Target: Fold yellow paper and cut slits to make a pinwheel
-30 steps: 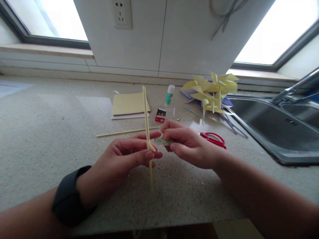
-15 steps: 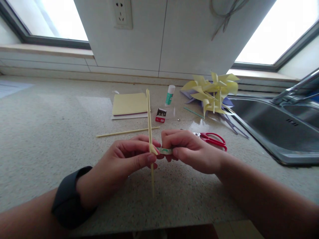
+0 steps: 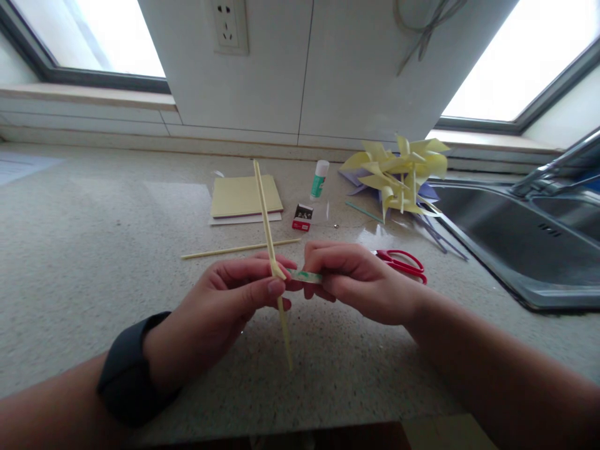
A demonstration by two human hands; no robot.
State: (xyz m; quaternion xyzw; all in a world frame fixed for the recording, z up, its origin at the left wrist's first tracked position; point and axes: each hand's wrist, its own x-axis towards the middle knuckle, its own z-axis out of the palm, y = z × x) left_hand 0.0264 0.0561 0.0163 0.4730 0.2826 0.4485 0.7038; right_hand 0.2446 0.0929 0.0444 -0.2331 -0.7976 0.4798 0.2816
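My left hand [image 3: 248, 289] pinches a thin pale-yellow rolled paper stick [image 3: 264, 209] between thumb and fingers. The stick stands nearly upright, its top leaning left, with a small folded yellow bit of paper at the pinch. My right hand [image 3: 356, 278] is closed on a narrow roll of tape [image 3: 307, 276] with green print, seen edge-on. The tape reaches across to my left fingertips beside the stick, and part of it is hidden by my fingers. Just beyond my right hand lie red-handled scissors [image 3: 403, 262], their blades mostly covered.
Another yellow stick [image 3: 239, 249] lies on the counter. Behind it are a stack of yellow paper [image 3: 239, 195], a small red-and-black box [image 3: 303, 217] and a glue stick [image 3: 319, 179]. Yellow and purple pinwheels [image 3: 398, 175] lie beside the steel sink [image 3: 510, 244] at right.
My left hand has shifted slightly left, and the stick's top has tilted left. The tape between my hands shows a longer stretch now.
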